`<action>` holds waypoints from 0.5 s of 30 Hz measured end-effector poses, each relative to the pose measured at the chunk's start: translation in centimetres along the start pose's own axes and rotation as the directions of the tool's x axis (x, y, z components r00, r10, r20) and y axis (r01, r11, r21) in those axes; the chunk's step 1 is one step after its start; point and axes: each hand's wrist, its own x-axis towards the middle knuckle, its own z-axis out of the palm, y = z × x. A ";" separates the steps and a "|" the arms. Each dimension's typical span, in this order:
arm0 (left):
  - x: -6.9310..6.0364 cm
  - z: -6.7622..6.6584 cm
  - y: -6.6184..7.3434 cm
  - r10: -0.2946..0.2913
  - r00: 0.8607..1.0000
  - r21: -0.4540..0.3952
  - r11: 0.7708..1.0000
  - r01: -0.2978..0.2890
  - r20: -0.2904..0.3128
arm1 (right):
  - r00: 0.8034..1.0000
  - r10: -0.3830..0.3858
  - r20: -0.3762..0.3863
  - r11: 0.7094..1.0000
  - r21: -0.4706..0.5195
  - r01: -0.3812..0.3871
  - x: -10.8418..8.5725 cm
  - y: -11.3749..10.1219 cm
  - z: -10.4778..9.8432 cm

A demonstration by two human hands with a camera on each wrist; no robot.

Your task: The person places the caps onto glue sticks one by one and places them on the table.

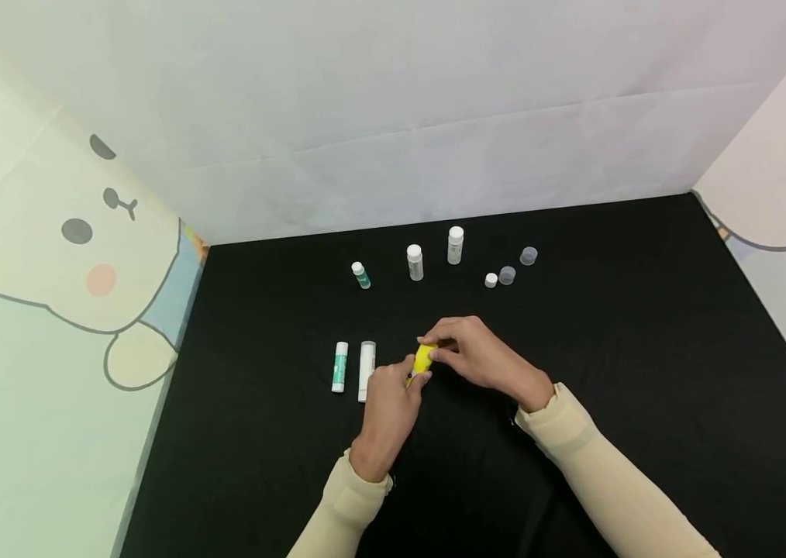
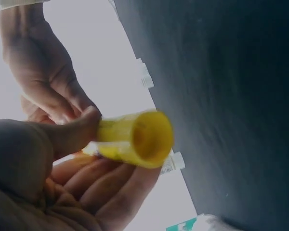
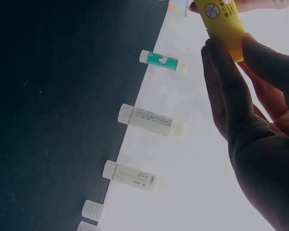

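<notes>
A yellow glue stick (image 1: 424, 359) is held between both hands above the black table. My left hand (image 1: 391, 399) grips its lower part with thumb and fingers. My right hand (image 1: 480, 353) pinches the upper end between thumb and fingertips. In the left wrist view the glue stick (image 2: 135, 137) shows a round, recessed end; in the right wrist view printing shows on the glue stick (image 3: 224, 24). Beside my left hand lie a white glue stick (image 1: 367, 364), partly covered by that hand, and a green-and-white glue stick (image 1: 340, 367).
At the back stand a small green glue stick (image 1: 361, 275) and two white glue sticks (image 1: 415, 263), (image 1: 455, 246), all with white tops. To their right are a small white cap (image 1: 491, 280) and two clear caps (image 1: 507, 275), (image 1: 529, 256). A white cloth wall (image 1: 400, 170) rises behind the table.
</notes>
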 end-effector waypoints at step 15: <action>-0.1 0.1 0.6 0.015 1.000 0.005 1.000 -0.015 -0.011 | 1.000 0.028 -0.008 1.000 -0.006 -0.028 -0.3 -0.7 -0.4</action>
